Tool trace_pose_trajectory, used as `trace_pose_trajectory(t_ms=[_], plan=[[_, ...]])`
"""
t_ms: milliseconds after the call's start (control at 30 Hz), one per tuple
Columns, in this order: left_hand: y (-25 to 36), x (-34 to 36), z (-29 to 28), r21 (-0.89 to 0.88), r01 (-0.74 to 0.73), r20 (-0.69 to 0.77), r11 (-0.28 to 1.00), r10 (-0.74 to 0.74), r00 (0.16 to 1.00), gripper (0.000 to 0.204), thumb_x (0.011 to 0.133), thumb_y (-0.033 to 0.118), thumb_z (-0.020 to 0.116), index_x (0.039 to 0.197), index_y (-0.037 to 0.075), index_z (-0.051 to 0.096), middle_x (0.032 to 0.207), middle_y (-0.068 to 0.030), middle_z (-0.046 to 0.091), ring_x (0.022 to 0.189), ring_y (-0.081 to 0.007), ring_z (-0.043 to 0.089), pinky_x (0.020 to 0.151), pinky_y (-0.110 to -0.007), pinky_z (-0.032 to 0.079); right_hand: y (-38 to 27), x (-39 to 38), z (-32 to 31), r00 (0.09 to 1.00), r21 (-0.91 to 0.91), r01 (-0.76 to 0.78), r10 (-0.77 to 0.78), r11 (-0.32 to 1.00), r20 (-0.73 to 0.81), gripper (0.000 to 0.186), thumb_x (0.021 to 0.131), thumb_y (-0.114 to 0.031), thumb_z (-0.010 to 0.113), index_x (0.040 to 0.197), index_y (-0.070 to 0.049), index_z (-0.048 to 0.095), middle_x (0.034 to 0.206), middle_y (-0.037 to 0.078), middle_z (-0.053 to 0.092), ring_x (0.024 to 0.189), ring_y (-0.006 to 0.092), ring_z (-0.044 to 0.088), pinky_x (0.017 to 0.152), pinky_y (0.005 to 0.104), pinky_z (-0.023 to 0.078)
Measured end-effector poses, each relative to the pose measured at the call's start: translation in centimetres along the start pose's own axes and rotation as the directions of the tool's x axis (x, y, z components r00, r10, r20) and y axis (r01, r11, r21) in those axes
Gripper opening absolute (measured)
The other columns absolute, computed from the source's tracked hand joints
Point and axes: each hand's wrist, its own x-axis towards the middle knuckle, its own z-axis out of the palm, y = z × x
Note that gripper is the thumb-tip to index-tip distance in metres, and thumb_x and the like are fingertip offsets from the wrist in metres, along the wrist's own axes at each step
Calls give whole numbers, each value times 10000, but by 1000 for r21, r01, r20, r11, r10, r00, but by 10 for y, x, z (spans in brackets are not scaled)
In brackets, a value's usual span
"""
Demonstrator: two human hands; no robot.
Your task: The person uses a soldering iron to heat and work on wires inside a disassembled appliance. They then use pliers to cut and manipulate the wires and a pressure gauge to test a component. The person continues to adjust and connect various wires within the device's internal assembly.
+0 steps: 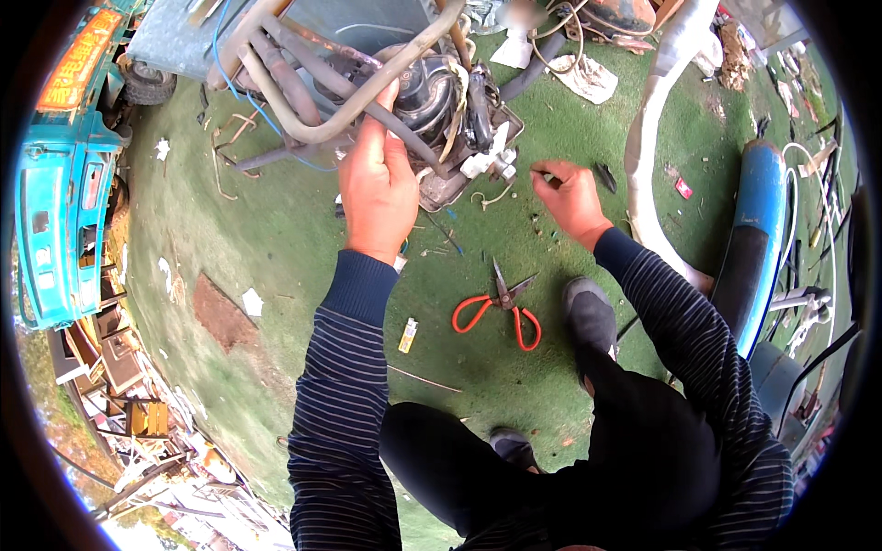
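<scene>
My left hand (375, 202) reaches up to a bundle of bent, grey foam-covered pipes (390, 69). Its thumb and index finger are closed about one of the darker pipes, and the other fingers are partly hidden. Beneath the pipes sits a black compressor (427, 96) with loose wires and a metal base. To the right of that base, my right hand (571, 197) hangs above the ground with fingers curled together in a pinch; whatever they hold, if anything, is too small to tell. Red-handled scissors (505, 301) lie spread on the green floor between my arms.
A yellow-and-white lighter (408, 335) lies left of the scissors. A white bent pipe (643, 138) and a blue-and-black cylinder (755, 230) stand at right. A turquoise vehicle (64, 211) is at far left, above scrap wood (124, 358). My shoe (590, 317) is near the scissors.
</scene>
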Motion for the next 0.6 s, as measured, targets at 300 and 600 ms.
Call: trace_pose_trajectory(t_ms=[300, 600], plan=[[45, -186, 36, -212, 516, 70, 830, -514, 855, 316, 1084, 95, 540, 1359, -20, 643, 885, 29, 616, 727, -43, 489, 661, -228, 437, -151, 101, -20, 978, 445, 202, -153, 872, -145, 160, 869, -81, 740, 1004, -5, 780, 798, 42, 755, 726, 61, 661, 683, 261, 561], [43, -211, 34, -279, 497, 199, 822, -457, 867, 277, 1049, 128, 605, 1271, -16, 689, 823, -132, 702, 701, -148, 636, 670, -314, 518, -186, 118, 19, 957, 225, 229, -177, 947, -229, 185, 843, -150, 753, 947, 2, 782, 732, 109, 735, 638, 167, 681, 641, 331, 554]])
